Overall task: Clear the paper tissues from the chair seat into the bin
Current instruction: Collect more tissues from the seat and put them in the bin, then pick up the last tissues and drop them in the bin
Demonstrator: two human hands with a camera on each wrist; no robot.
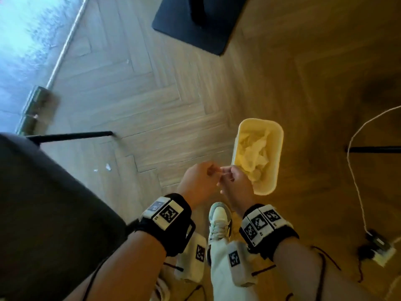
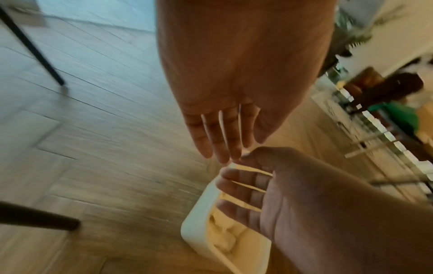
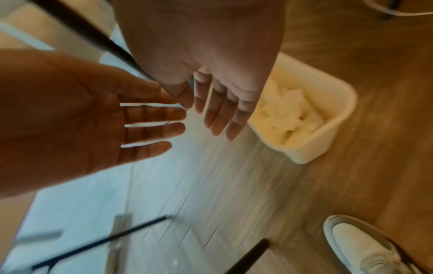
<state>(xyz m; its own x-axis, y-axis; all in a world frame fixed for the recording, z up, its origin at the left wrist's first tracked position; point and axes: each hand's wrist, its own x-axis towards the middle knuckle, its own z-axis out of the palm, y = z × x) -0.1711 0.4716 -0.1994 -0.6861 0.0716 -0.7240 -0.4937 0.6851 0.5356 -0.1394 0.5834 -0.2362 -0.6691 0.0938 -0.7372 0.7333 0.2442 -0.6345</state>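
Observation:
A cream plastic bin stands on the wood floor with crumpled white tissues inside. My left hand and right hand meet fingertip to fingertip just left of the bin's near end. In the left wrist view the left hand has straight fingers and the right hand has its fingers spread over the bin. In the right wrist view the left hand and right hand show bare palms beside the bin. The dark chair seat at the left shows no tissue.
A black chair leg reaches across the floor at the left, and small white scraps lie near it. A black square base sits at the top. A white cable runs to a socket block. My white shoe is below the hands.

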